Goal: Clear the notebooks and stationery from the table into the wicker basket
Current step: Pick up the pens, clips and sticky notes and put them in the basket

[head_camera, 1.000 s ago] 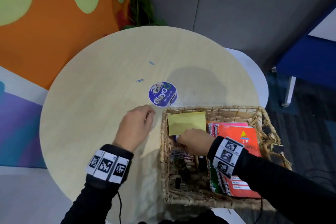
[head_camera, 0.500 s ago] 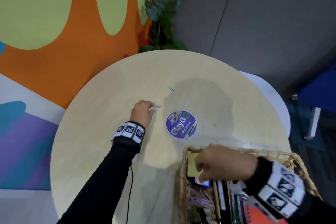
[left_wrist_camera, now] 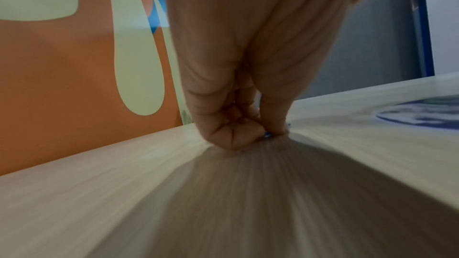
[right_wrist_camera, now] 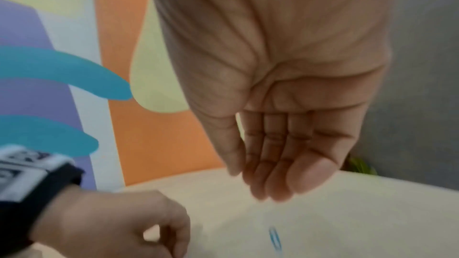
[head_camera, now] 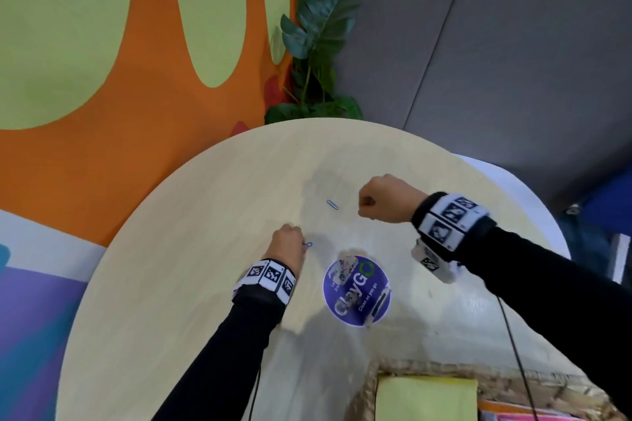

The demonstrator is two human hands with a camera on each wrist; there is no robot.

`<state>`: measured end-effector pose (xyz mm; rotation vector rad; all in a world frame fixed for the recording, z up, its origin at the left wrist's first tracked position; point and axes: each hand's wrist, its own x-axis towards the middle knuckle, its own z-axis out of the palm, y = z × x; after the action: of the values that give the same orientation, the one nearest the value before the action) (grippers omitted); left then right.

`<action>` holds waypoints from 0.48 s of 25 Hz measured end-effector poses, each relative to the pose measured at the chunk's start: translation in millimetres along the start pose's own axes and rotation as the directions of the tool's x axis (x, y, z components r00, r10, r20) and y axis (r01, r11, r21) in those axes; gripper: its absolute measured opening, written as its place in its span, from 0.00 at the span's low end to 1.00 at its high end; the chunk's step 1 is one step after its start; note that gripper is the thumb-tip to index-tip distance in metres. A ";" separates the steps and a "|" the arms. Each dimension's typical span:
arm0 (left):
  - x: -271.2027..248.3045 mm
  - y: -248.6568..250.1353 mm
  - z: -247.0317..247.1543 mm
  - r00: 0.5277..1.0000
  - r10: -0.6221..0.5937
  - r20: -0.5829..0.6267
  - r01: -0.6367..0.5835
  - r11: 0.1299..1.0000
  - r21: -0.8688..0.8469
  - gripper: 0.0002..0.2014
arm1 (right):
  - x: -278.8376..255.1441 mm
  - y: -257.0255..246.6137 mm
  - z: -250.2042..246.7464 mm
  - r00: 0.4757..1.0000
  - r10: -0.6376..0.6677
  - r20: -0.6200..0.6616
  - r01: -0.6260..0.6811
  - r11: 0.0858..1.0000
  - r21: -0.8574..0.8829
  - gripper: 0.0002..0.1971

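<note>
Now the left hand (head_camera: 285, 242) pinches a blue paper clip (head_camera: 308, 244) against the tabletop (head_camera: 205, 215); the right hand (head_camera: 386, 198), fingers loose and empty, nears a second clip (head_camera: 332, 204) at its nine o'clock. Next, probably: lift both, carry to the wicker basket (head_camera: 371, 383) at six o'clock.

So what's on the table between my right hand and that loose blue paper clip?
Nothing: in the head view only bare table separates the right hand from the loose paper clip.
</note>
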<state>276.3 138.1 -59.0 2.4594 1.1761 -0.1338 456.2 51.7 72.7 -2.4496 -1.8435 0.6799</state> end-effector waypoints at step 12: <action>-99.8 4.5 -13.3 0.981 0.070 -0.178 -0.133 0.919 -0.372 0.06 | 108.3 -9.7 95.8 0.963 0.257 -0.084 -0.245 0.961 0.129 0.13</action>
<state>214.8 68.6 -19.8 2.2044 1.0193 0.3058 438.4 129.7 -48.1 -2.6112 -1.4293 0.6389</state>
